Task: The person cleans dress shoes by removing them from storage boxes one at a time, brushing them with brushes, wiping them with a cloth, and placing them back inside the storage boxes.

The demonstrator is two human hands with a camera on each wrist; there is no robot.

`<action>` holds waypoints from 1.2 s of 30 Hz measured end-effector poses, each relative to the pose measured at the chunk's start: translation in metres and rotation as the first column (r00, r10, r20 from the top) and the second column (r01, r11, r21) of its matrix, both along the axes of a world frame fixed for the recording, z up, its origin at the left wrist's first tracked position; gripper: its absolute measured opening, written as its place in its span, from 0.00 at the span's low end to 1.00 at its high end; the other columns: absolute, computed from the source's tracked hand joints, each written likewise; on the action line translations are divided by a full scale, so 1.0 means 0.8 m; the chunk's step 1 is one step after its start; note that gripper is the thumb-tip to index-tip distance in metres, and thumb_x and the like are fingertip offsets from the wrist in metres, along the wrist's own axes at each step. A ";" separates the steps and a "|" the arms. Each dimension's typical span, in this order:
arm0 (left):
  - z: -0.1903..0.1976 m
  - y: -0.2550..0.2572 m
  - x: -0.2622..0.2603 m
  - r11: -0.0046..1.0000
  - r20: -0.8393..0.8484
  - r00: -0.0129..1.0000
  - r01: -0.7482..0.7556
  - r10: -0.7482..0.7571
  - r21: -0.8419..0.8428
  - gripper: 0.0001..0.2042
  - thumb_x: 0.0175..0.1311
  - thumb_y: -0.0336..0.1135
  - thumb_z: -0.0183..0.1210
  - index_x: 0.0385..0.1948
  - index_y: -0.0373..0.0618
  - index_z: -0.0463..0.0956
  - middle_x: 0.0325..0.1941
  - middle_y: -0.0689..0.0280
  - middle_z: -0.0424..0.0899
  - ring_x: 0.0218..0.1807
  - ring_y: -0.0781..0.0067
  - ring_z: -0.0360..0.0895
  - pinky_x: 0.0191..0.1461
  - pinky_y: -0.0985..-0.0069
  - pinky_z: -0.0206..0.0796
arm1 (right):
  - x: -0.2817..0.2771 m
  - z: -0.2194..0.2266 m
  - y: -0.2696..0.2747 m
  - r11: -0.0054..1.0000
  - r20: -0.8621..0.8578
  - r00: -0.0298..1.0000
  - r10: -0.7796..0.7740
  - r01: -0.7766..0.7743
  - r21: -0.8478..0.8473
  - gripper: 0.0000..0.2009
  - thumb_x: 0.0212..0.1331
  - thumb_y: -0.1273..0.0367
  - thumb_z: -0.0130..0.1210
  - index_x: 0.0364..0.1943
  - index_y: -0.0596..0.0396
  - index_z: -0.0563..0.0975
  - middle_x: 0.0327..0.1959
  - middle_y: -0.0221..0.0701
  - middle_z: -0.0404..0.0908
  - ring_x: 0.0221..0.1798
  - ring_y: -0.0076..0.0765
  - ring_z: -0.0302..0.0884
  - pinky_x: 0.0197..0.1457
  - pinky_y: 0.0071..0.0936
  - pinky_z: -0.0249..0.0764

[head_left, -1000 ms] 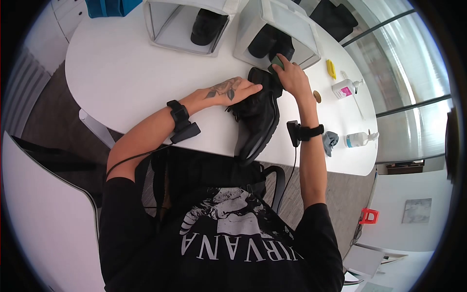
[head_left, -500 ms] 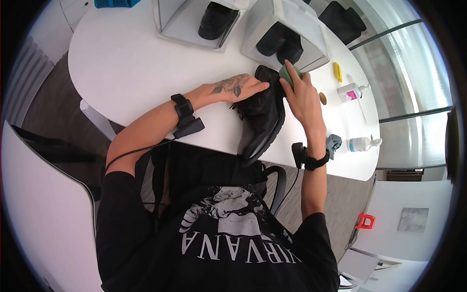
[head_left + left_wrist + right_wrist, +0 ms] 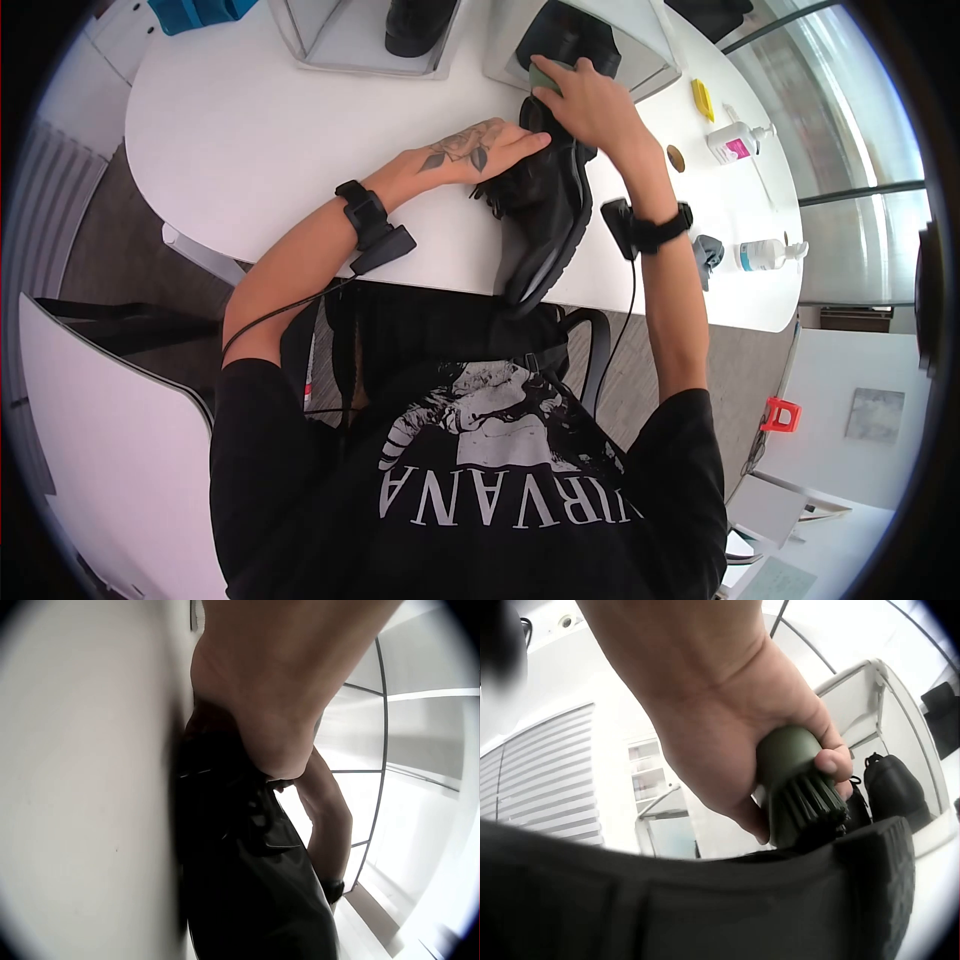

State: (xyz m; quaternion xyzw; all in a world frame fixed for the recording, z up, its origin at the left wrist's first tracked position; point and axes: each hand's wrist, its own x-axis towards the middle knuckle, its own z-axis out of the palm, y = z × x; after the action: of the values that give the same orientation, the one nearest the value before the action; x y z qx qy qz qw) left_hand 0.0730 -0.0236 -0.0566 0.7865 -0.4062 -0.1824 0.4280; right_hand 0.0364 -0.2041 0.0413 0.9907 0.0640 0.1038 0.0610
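Note:
A black lace-up shoe lies on its side on the white table, its toe pointing toward the person and past the table edge. My left hand grips it around the ankle opening, thumb over the upper; its other fingers are hidden by the shoe. In my right hand is a green-bodied brush with dark bristles, held from above at the shoe's heel end. In the right wrist view the bristles overlap the heel edge, with the sole filling the foreground.
A white open-fronted box with black shoes stands just beyond the right hand. Another box with a black shoe stands left of it. To the right are a yellow object, pump bottles and a grey cloth.
My right hand has carried the brush from the shoe's right side around to its far heel end. The left hand keeps its hold. The head view has shifted slightly.

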 end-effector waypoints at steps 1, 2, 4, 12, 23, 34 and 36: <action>0.001 0.000 0.000 1.000 -0.008 1.000 0.004 -0.004 0.005 0.34 0.81 0.63 0.43 0.28 0.33 0.69 0.21 0.58 0.64 0.27 0.60 0.64 0.39 0.60 0.61 | -0.013 0.000 0.006 0.999 0.040 0.999 0.018 -0.017 -0.036 0.22 0.72 0.55 0.55 0.69 0.37 0.77 0.48 0.53 0.82 0.43 0.61 0.87 0.46 0.49 0.84; 0.002 0.000 0.000 1.000 -0.019 1.000 0.010 -0.009 0.009 0.33 0.81 0.62 0.43 0.31 0.33 0.71 0.22 0.57 0.66 0.28 0.60 0.66 0.41 0.60 0.62 | -0.026 0.002 0.012 0.999 0.035 0.999 0.024 -0.023 -0.036 0.22 0.72 0.55 0.55 0.69 0.37 0.77 0.48 0.53 0.82 0.43 0.61 0.87 0.46 0.49 0.84; 0.004 0.000 0.000 0.999 -0.044 0.999 0.025 -0.024 0.020 0.32 0.81 0.61 0.43 0.37 0.34 0.75 0.24 0.57 0.71 0.31 0.59 0.70 0.44 0.61 0.65 | -0.051 0.010 0.018 1.000 0.062 0.998 -0.012 0.010 0.028 0.23 0.72 0.56 0.56 0.69 0.37 0.76 0.47 0.51 0.81 0.42 0.61 0.87 0.44 0.49 0.84; -0.028 0.014 0.025 0.946 0.241 0.961 0.198 -0.136 -0.257 0.28 0.80 0.57 0.47 0.57 0.39 0.82 0.36 0.61 0.85 0.46 0.62 0.82 0.55 0.64 0.69 | -0.145 0.029 0.039 0.980 0.053 0.990 -0.130 0.120 0.160 0.26 0.74 0.58 0.55 0.75 0.38 0.71 0.48 0.51 0.78 0.42 0.61 0.85 0.45 0.49 0.82; 0.009 0.027 0.041 0.925 -0.316 0.873 0.377 -0.372 -0.046 0.23 0.60 0.32 0.51 0.58 0.37 0.81 0.34 0.72 0.77 0.39 0.79 0.71 0.47 0.76 0.66 | -0.250 0.054 0.097 0.981 0.014 0.997 -0.070 0.066 0.180 0.32 0.68 0.64 0.61 0.77 0.34 0.68 0.59 0.51 0.71 0.53 0.53 0.81 0.44 0.42 0.85; 0.027 0.040 0.044 0.827 -0.017 0.828 0.561 -0.560 0.036 0.23 0.50 0.27 0.69 0.52 0.40 0.80 0.37 0.67 0.87 0.38 0.77 0.78 0.46 0.75 0.71 | -0.306 0.049 0.087 0.922 -0.054 0.997 -0.060 0.076 0.380 0.32 0.68 0.62 0.62 0.77 0.32 0.68 0.61 0.51 0.71 0.54 0.59 0.80 0.50 0.47 0.82; 0.047 0.046 0.026 0.908 0.086 0.908 0.397 -0.410 0.133 0.20 0.50 0.28 0.71 0.48 0.38 0.81 0.33 0.68 0.86 0.37 0.78 0.78 0.46 0.75 0.71 | -0.309 0.055 0.072 0.898 -0.082 0.993 -0.080 0.107 0.426 0.32 0.69 0.61 0.61 0.77 0.32 0.67 0.61 0.52 0.71 0.55 0.61 0.80 0.50 0.48 0.82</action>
State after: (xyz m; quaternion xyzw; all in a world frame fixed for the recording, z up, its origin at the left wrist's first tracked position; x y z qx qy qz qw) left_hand 0.0939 0.0128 -0.0186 0.7173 -0.5724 -0.2455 0.3125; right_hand -0.2107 -0.1465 0.0851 0.9844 -0.0062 0.0812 -0.1560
